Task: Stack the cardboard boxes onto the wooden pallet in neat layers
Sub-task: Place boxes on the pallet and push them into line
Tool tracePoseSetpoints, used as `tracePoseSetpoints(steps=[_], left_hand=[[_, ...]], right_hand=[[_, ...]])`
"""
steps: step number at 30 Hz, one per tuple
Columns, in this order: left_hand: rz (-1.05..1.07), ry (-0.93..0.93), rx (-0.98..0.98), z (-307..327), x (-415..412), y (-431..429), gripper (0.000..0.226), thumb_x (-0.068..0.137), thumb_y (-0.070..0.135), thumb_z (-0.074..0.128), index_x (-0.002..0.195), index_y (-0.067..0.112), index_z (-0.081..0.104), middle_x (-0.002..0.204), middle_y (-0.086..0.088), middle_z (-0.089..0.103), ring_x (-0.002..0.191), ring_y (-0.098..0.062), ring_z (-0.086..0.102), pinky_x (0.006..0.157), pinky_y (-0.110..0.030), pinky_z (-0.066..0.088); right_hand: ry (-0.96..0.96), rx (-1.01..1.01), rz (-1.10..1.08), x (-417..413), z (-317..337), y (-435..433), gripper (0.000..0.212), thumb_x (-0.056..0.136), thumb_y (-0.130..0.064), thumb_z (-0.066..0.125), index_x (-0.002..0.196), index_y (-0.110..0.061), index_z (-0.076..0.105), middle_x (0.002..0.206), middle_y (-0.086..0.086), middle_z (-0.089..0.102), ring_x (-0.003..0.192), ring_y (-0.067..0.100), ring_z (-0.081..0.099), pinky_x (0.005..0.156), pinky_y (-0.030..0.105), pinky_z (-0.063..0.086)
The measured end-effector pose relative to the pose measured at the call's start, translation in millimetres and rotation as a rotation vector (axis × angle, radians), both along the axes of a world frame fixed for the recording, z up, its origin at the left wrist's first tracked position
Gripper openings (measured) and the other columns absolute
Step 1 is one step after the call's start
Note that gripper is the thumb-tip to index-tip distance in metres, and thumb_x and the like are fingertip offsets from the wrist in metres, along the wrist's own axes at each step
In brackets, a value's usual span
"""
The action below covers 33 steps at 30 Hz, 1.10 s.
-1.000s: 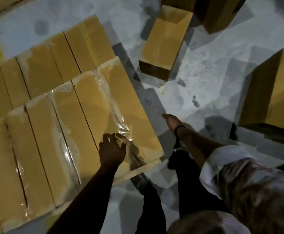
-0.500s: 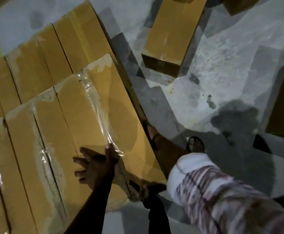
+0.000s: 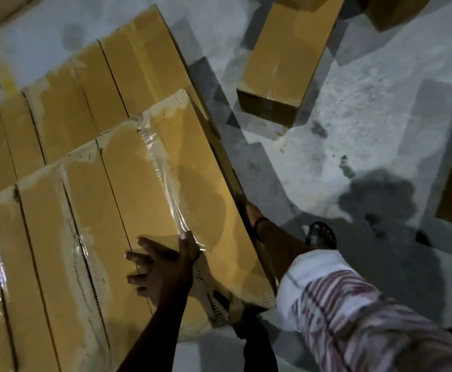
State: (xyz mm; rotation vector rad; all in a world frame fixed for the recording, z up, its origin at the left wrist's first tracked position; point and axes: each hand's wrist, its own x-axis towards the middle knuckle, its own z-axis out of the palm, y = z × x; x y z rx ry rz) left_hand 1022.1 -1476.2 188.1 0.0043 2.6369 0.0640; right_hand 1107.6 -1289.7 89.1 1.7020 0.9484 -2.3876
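Fingers [image 3: 149, 244] spread, left hand [image 3: 164, 273] lies flat on box [image 3: 208, 183]; right hand [image 3: 249, 210] seemingly touches its edge, grip unclear

Concrete floor [image 3: 367, 116] — pale, mottled, with one dark patch [image 3: 380, 194] — carries a sandalled foot [image 3: 321, 236] near a striped sleeve [image 3: 354, 318].

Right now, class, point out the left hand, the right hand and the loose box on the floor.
left hand [image 3: 163, 269]: head view, back of hand.
right hand [image 3: 249, 210]: head view, back of hand.
loose box [image 3: 286, 57]: head view, top face.
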Motion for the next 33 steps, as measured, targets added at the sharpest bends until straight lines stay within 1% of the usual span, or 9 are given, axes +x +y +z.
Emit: tracePoseSetpoints(steps=[3, 7, 11, 15, 19, 24, 28, 31, 33], left_hand=[[-0.021, -0.043, -0.018, 8.4, -5.2, -2.2, 0.114, 0.074, 0.097, 0.026, 0.159, 0.031, -0.013, 0.168, -0.011, -0.018, 0.148, -0.058, 0.001, 0.117, -0.07, 0.014], [-0.152, -0.029, -0.063, 41.4, 4.5, 4.4, 0.106, 0.083, 0.089, 0.024, 0.162, 0.022, 0.003, 0.169, -0.014, -0.007, 0.149, -0.054, 0.009, 0.118, -0.068, 0.014], [-0.4, 0.025, 0.063, 90.8, 39.6, 28.4, 0.089, 0.092, 0.078, 0.03, 0.161, 0.022, 0.021, 0.169, -0.015, 0.001, 0.149, -0.053, 0.01, 0.118, -0.068, 0.015], [-0.614, -0.035, 0.161, 136.6, 79.8, 45.8, 0.084, 0.093, 0.076, 0.022, 0.157, 0.022, 0.033, 0.169, -0.015, 0.006, 0.15, -0.053, 0.006, 0.118, -0.07, 0.009], [-0.796, -0.024, 0.194, 158.6, 111.4, 57.0, 0.084, 0.092, 0.076, 0.018, 0.157, 0.026, 0.032, 0.17, -0.012, 0.007, 0.151, -0.052, 0.003, 0.118, -0.069, 0.005], [-0.84, -0.012, 0.207, 158.2, 123.5, 92.3, 0.076, 0.098, 0.069, 0.03, 0.159, 0.024, 0.022, 0.17, -0.008, 0.008, 0.151, -0.052, -0.007, 0.118, -0.068, -0.004], [-0.765, -0.036, 0.248, 173.0, 134.9, 128.6, 0.076, 0.099, 0.065, 0.035, 0.158, 0.021, 0.02, 0.168, -0.011, 0.017, 0.151, -0.05, -0.006, 0.118, -0.066, -0.01], [-0.728, -0.011, 0.299, 185.4, 147.8, 164.5, 0.072, 0.098, 0.065, 0.036, 0.156, 0.023, 0.028, 0.162, -0.01, 0.031, 0.151, -0.048, 0.009, 0.119, -0.063, -0.002], [-0.737, -0.017, 0.357, 182.2, 154.1, 188.5, 0.076, 0.095, 0.073, 0.029, 0.154, 0.026, 0.033, 0.156, -0.006, 0.042, 0.147, -0.045, 0.027, 0.121, -0.061, 0.013]], right_hand=[[0.001, 0.074, 0.061, -1.7, 23.3, 3.4, 0.056, 0.11, -0.04, 0.032, 0.152, -0.003, 0.038, 0.154, 0.015, 0.041, 0.142, 0.033, 0.039, 0.114, 0.036, 0.03], [0.034, 0.28, 0.086, 3.3, 64.3, 5.7, 0.078, 0.095, -0.067, 0.046, 0.153, -0.015, 0.042, 0.157, 0.008, 0.042, 0.144, 0.031, 0.037, 0.121, 0.046, 0.026], [-0.032, 0.494, 0.133, 19.8, 161.1, 10.2, 0.061, 0.103, -0.054, 0.043, 0.15, -0.015, 0.047, 0.154, 0.006, 0.047, 0.14, 0.029, 0.043, 0.118, 0.043, 0.032], [-0.057, 0.579, 0.034, 51.8, 231.4, 4.9, 0.061, 0.103, -0.052, 0.044, 0.153, -0.017, 0.042, 0.157, 0.005, 0.042, 0.143, 0.028, 0.04, 0.119, 0.047, 0.03], [-0.131, 0.698, 0.1, 98.6, 268.9, -2.2, 0.067, 0.1, -0.06, 0.043, 0.154, -0.019, 0.041, 0.159, 0.004, 0.041, 0.144, 0.026, 0.039, 0.12, 0.043, 0.03], [-0.195, 0.769, 0.378, 168.8, 271.2, 18.2, 0.075, 0.098, -0.064, 0.042, 0.158, -0.02, 0.032, 0.164, 0.001, 0.029, 0.15, 0.02, 0.028, 0.123, 0.033, 0.02], [-0.254, 0.743, 0.295, 220.1, 287.2, 67.5, 0.072, 0.099, -0.061, 0.044, 0.156, -0.017, 0.036, 0.162, 0.004, 0.033, 0.149, 0.022, 0.03, 0.123, 0.034, 0.021], [-0.278, 0.79, 0.239, 247.8, 310.6, 113.8, 0.072, 0.099, -0.061, 0.044, 0.155, -0.016, 0.038, 0.16, 0.006, 0.037, 0.148, 0.025, 0.034, 0.121, 0.035, 0.025], [-0.286, 0.832, 0.216, 259.8, 321.0, 145.1, 0.07, 0.101, -0.058, 0.044, 0.155, -0.015, 0.038, 0.161, 0.006, 0.036, 0.148, 0.025, 0.033, 0.12, 0.035, 0.024]])
